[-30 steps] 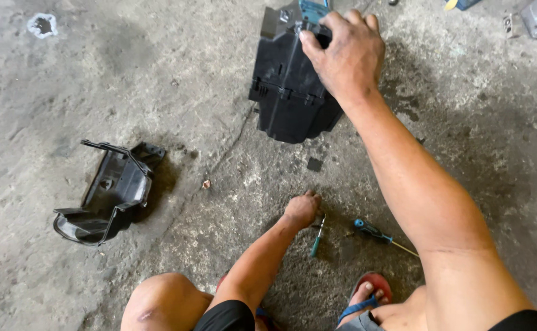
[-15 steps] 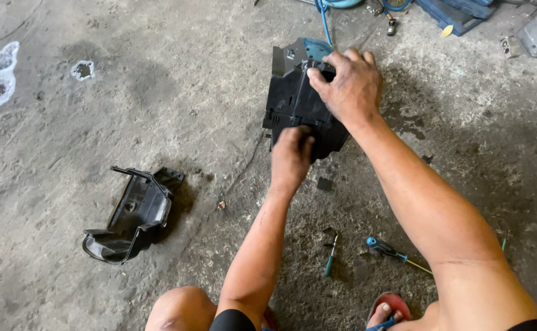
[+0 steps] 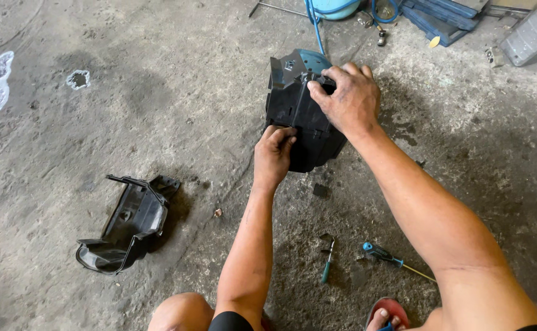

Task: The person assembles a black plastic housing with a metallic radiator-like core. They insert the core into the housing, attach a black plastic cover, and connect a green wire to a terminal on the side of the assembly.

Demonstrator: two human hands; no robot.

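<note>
Head view, only one angle. Person is low to the concrete floor, one bare knee at the bottom edge.

Black plastic housing stands on the floor at upper centre, both hands on it.

Right hand: arm comes in long from lower right, forearm nearly straight, wrist bent down. Palm over the top right of the housing, fingers curled around its upper edge, closed grip on it. Fingertips disappear behind the moulding.

Left hand: forearm runs straight up from the bottom of frame. Fingers hooked on the lower left edge of the housing, clamped on the rim. Thumb not visible.

Hard to make out:
- A teal part shows behind the top of the housing; can't tell whether it's attached.
- Housing's right side is covered by the right hand and wrist.
- Shoulders and upper arms cut off at the bottom.
- Foot in a red sandal is partly cropped.

Loose on the floor: second black plastic shell well to the left, lying on its side. Two screwdrivers between the forearms, green-handled one and blue-handled one, near each other, not touching. Blue hose and grey metal bits along the top edge, mostly out of frame.
</note>
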